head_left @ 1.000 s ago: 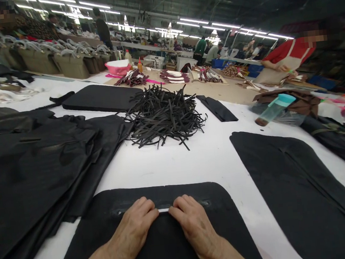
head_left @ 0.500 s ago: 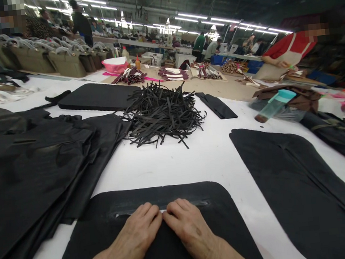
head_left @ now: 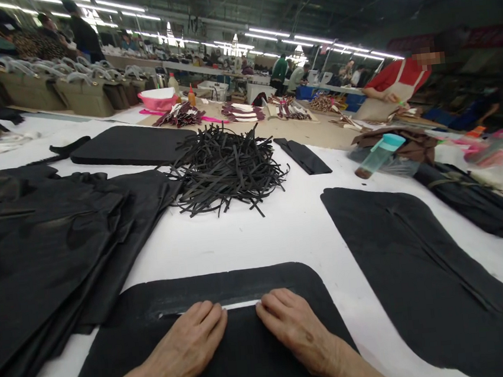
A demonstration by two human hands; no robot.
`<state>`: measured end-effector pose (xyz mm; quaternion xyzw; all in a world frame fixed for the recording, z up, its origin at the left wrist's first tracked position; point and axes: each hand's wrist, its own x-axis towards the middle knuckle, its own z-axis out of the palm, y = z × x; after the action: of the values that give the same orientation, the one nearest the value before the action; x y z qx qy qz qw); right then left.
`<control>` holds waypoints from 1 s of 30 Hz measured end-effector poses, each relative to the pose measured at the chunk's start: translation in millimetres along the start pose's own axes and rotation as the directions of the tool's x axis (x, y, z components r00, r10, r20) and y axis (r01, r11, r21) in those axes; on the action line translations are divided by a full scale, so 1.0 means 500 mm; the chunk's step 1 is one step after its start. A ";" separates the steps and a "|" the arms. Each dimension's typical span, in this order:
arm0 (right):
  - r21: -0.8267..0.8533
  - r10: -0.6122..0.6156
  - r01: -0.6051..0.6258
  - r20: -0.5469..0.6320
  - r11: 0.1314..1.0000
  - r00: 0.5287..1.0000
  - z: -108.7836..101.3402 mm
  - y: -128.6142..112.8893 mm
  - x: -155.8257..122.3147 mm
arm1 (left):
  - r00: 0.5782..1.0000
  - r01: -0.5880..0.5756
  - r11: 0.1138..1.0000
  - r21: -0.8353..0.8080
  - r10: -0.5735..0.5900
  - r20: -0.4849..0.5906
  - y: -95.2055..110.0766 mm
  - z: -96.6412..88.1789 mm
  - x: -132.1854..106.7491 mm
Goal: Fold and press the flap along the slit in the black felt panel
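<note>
A black rounded panel [head_left: 225,286] lies in front of me on the white table [head_left: 282,227]. A long slit runs across it, and a thin white strip [head_left: 240,304] shows along the slit between my hands. My left hand [head_left: 184,349] lies flat on the panel, fingers stretched out with the tips at the slit. My right hand [head_left: 298,326] lies flat beside it, fingertips also at the slit, a short gap apart from the left.
A heap of black strips [head_left: 225,167] sits in the middle. Stacked black sheets [head_left: 38,244] cover the left; another black panel [head_left: 423,267] lies right. A teal-capped bottle [head_left: 375,156] lies on its side. A person in red [head_left: 396,79] works at the far right.
My hands were touching over the slit half a second ago; now they have slid apart, uncovering the white strip. The view has shifted slightly to the right.
</note>
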<state>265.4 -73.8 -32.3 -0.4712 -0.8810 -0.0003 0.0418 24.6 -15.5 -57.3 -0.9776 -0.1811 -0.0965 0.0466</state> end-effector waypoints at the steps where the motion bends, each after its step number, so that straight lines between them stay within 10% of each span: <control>1: -0.002 0.000 0.000 -0.007 1.000 1.000 -0.001 0.008 -0.011 | 1.000 -0.011 1.000 -0.006 0.011 -0.017 -0.005 -0.002 -0.007; 16: -0.095 0.085 -0.098 -0.135 0.991 0.987 -0.010 0.063 -0.103 | 0.999 -0.018 0.997 -0.070 0.020 0.039 -0.015 0.000 0.035; 30: -0.190 -0.001 -0.062 -0.314 0.980 0.949 0.003 0.078 -0.119 | 0.989 0.072 0.988 -0.134 -0.054 0.135 -0.076 -0.066 -0.051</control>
<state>330.7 -101.4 -39.8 -0.4806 -0.8515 -0.1615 0.1337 -18.2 7.0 -28.0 -0.9765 -0.2076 -0.0457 -0.0365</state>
